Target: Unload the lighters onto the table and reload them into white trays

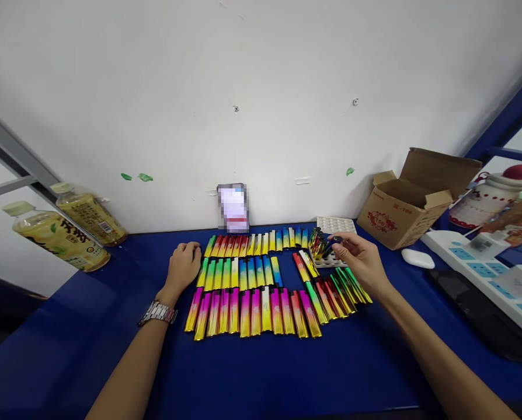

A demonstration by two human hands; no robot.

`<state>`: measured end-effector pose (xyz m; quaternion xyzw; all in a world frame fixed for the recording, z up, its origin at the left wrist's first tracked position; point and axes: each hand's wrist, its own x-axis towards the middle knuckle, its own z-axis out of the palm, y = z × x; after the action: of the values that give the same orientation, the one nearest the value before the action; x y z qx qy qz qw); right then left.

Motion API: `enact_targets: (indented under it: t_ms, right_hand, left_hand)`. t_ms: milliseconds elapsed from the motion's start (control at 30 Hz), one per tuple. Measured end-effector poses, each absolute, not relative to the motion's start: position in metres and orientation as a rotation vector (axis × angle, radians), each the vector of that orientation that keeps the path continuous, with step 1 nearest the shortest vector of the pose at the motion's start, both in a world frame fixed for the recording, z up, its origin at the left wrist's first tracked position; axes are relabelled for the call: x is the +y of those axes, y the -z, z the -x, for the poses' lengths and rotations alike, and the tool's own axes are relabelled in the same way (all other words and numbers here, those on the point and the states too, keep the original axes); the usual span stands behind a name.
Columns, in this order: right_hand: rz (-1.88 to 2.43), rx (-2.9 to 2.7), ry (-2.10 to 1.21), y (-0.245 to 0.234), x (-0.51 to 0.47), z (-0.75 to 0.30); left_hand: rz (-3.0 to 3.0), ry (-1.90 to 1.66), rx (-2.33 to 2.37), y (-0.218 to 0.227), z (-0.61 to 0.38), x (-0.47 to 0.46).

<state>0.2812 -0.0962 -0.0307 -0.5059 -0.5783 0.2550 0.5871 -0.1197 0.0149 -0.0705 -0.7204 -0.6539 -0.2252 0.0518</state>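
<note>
My right hand (361, 256) pinches a lighter (337, 240) by its dark top, over a white tray with round holes (331, 262). Several lighters (317, 242) stand upright in that tray. My left hand (184, 265) rests on the blue table with its fingers curled in, beside the left ends of the lighter rows. Shiny lighters lie in rows between my hands: red, yellow and blue ones (256, 244) at the back, green and blue ones (239, 274) in the middle, and pink-yellow ones (254, 312) in front. More red and green lighters (340, 294) lie below my right hand.
An open cardboard box (390, 219) and a second white tray (335, 224) stand at the back right. A white earphone case (417, 258), a power strip (484, 268) and a black object (475, 315) lie rightward. A phone (233, 207) leans on the wall; two drink bottles (59, 239) stand left.
</note>
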Motion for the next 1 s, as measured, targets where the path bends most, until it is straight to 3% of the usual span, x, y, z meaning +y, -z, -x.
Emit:
enact_targets:
  t_ms: [300,867,1000]
  right_hand:
    - [1.361,-1.456,-0.56,0.044,-0.095,-0.281]
    - [1.745,-1.914,0.088,0.036,-0.099,-0.279]
    - [1.752,-1.926,0.042,0.04,-0.094,-0.275]
  left_hand:
    - [2.204,0.689,-2.005,0.069,0.12,0.015]
    - [2.217,0.703,-1.993,0.07,0.12,0.015]
    - [2.209,0.702,-1.999,0.07,0.119,0.014]
